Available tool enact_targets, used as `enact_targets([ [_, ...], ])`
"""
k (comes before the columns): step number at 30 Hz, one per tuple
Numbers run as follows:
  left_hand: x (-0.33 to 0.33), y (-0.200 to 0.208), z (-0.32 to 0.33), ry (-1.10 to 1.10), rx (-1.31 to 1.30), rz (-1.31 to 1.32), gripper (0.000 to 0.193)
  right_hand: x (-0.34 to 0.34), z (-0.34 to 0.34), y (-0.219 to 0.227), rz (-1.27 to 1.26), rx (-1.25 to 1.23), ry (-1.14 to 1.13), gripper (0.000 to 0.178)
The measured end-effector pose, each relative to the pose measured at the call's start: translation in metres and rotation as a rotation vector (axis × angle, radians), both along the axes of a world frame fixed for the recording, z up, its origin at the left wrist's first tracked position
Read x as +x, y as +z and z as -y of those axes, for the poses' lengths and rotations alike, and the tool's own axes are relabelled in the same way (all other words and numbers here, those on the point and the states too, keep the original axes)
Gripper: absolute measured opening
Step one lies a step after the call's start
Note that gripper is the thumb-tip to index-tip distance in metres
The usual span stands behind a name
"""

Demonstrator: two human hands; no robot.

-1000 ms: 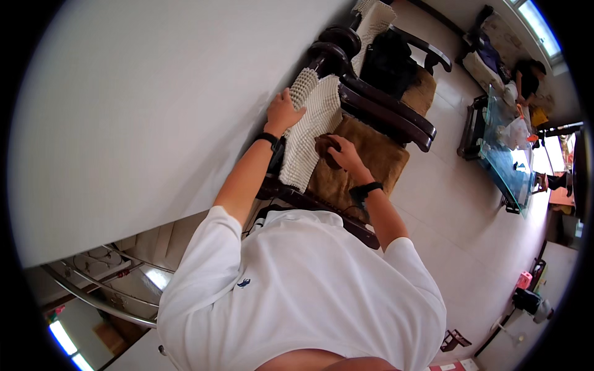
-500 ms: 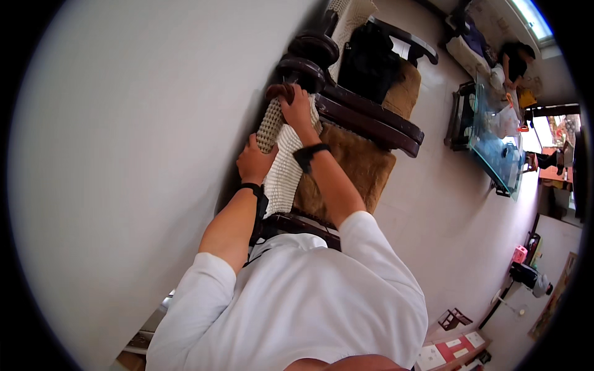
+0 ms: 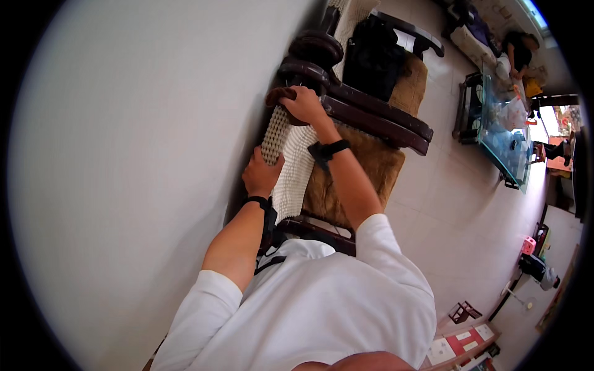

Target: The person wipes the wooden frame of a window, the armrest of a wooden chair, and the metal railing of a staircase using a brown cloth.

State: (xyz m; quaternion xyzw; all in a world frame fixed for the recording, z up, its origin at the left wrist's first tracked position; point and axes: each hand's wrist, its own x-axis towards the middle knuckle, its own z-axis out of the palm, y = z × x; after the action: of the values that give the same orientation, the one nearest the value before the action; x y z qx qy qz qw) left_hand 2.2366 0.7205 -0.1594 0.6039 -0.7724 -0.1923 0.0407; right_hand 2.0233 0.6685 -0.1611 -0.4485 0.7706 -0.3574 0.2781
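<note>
My right hand [image 3: 304,106] is closed on a brown cloth [image 3: 279,95] at the far end of a dark wooden chair's back. Part of that cloth hangs below my fingers. A cream, knobbly-textured cover [image 3: 295,167] drapes over the chair back and down its front. Nearer to me, my left hand [image 3: 262,174] grips the cover's top edge, its thumb on the front side and its fingers toward the wall. A brown plush cushion [image 3: 352,175] lies on the seat. Both wrists wear black bands.
A white wall [image 3: 142,136] runs close along the left. The dark wooden armrest [image 3: 377,114] juts out beyond the cushion. Past it, a black bag [image 3: 373,59] rests on another seat. At right stand a glass table [image 3: 502,148] with bags on it and a seated person [image 3: 517,54].
My right hand has turned flatter over the brown cloth, and more of the cloth shows below it. My left hand stays at the cover's edge. The whole view has shifted slightly.
</note>
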Motion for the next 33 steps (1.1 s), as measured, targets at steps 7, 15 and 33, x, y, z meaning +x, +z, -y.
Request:
enact_targets([
  [7,-0.003,0.000,-0.001,0.005,0.000,-0.046,0.059,-0.021,0.040,-0.010,-0.533,-0.385,-0.262,0.034],
  [15,0.005,-0.005,0.001,0.007,0.073,-0.049,0.058,-0.064,0.046,-0.026,-0.252,0.007,-0.261,0.036],
  [33,0.001,-0.004,0.005,-0.016,0.025,0.007,0.062,-0.001,0.052,-0.012,-0.341,-0.089,-0.148,0.031],
])
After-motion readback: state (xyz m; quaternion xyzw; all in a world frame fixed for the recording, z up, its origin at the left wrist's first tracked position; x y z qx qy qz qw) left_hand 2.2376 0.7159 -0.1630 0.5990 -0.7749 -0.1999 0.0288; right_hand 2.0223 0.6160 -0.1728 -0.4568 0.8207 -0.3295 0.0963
